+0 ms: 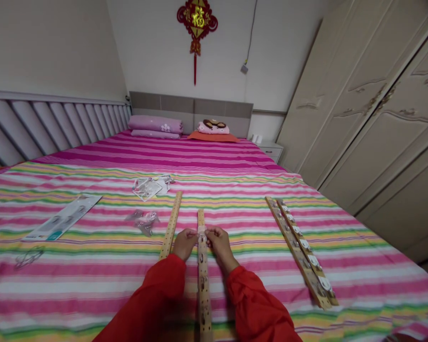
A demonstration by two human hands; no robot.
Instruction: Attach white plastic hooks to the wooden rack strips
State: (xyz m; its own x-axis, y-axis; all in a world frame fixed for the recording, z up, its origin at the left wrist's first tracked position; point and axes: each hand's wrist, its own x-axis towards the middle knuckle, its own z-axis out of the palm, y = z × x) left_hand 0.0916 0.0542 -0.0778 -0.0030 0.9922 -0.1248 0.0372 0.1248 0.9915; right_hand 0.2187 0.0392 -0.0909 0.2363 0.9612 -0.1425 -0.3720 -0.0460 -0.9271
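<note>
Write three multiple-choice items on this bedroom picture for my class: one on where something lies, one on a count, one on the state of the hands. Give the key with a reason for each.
1. Where does the flat printed card lie?
A. on the bed, to the person's left
B. on the pillows
C. against the wardrobe

2. How many perforated wooden strips lie on the bed?
A. two
B. four
C. six

3. What are the hands doing?
A. resting flat on the bedcover
B. pinching a small pale piece over the middle strip
C. lifting a pillow

Key:
1 A: the card lies on the striped bedcover at the left.
2 B: one strip, the middle strip and a pair at the right.
3 B: the left hand and right hand meet at the small pale piece.
</note>
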